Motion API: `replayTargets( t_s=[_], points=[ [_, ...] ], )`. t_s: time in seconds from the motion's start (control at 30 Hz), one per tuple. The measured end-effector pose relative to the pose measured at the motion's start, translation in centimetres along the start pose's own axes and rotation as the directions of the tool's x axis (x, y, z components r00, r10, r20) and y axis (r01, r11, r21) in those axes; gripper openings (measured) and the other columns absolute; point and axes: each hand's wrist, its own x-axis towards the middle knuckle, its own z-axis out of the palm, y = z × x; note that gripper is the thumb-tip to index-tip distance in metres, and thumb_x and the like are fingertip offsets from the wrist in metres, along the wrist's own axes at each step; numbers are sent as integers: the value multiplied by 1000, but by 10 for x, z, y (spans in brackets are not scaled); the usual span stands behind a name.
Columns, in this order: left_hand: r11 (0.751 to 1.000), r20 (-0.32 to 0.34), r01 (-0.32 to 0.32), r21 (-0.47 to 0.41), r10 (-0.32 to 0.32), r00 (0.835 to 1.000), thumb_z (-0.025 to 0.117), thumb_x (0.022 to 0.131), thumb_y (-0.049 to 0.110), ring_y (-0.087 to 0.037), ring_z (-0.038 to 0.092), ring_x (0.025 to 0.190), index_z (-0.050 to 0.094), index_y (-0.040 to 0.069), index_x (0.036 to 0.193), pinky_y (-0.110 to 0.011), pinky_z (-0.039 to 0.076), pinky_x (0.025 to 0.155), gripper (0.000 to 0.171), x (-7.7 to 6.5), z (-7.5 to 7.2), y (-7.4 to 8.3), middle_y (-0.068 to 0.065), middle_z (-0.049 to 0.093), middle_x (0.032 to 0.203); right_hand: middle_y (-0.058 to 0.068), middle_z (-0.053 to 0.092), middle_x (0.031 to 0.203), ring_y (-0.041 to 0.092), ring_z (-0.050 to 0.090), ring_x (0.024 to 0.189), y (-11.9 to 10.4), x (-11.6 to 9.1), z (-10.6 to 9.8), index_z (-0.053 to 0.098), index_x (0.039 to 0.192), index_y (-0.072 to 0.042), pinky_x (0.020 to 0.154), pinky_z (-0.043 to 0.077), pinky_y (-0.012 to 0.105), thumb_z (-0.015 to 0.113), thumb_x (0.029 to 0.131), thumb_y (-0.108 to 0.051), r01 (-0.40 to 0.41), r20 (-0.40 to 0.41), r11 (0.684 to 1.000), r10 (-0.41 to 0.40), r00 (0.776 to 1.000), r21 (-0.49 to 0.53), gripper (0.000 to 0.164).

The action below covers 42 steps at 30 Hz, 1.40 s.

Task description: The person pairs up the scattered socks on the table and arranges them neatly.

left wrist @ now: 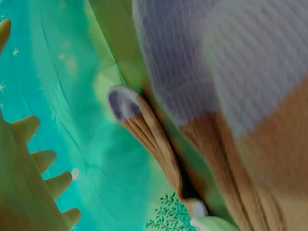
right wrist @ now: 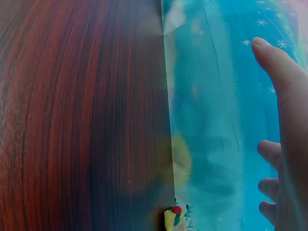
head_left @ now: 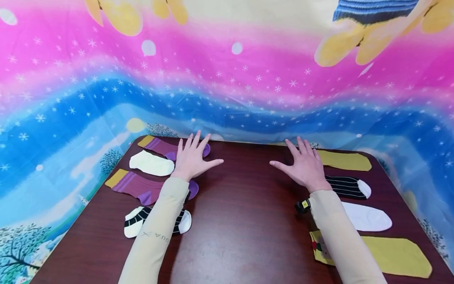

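Both hands hover over the table with fingers spread, holding nothing. In the head view the left hand (head_left: 193, 157) is above the left column of socks, overlapping the far purple sock (head_left: 157, 146) and close to a white ankle sock (head_left: 151, 163). Under the left forearm lie a second purple sock (head_left: 138, 185) with a yellow cuff and a black-and-white striped sock (head_left: 184, 221), both partly hidden. The right hand (head_left: 306, 163) is beside a mustard sock (head_left: 345, 161) and a black striped sock (head_left: 345, 187). The right sleeve partly covers a white sock (head_left: 369, 217) and a larger yellow sock (head_left: 400, 254).
The dark brown wooden table (head_left: 234, 221) has socks along its left and right sides. A patterned cloth (head_left: 227, 79) with snowflakes hangs behind and around its edges. A small black device (head_left: 302, 206) is strapped at the right wrist.
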Motion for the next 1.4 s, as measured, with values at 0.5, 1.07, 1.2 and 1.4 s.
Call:
replayTargets(
  t_s=[0.5, 1.07, 1.2, 1.4],
  points=[
    [999, 15, 31, 17, -32, 999, 34, 73, 99, -33, 5, 154, 15, 34, 164, -59, -6, 117, 114, -3, -16, -15, -9, 10, 169, 20, 13, 167, 45, 7, 151, -15, 2, 2, 25, 163, -21, 114, 5, 69, 45, 82, -88, 17, -1, 1000, -17, 1000, 13, 107],
    [999, -12, 42, 7, -42, 999, 37, 73, 98, -36, 15, 152, 20, 31, 164, -63, 1, 117, 115, -11, -30, -34, -13, 18, 167, 19, 24, 164, 47, 22, 147, -38, 6, 8, 31, 161, -18, 107, 18, 75, 45, 81, -89, 25, -8, 998, -25, 1000, 62, 108],
    [999, -20, 40, 9, -40, 999, 39, 75, 97, -38, 19, 150, 25, 27, 164, -64, 3, 116, 114, -13, -33, -37, -15, 22, 166, 19, 26, 163, 46, 24, 147, -43, 7, 10, 32, 161, -17, 108, 20, 73, 46, 81, -89, 38, -8, 996, -37, 999, 80, 108],
    [999, -21, 52, -7, -52, 998, 43, 76, 95, -38, 21, 150, 28, 24, 163, -64, 2, 116, 113, -16, -35, -41, -15, 24, 165, 17, 29, 162, 42, 25, 147, -54, 11, 15, 33, 161, -18, 110, 24, 70, 46, 81, -89, 51, -4, 993, -50, 999, 107, 107]
  ],
)
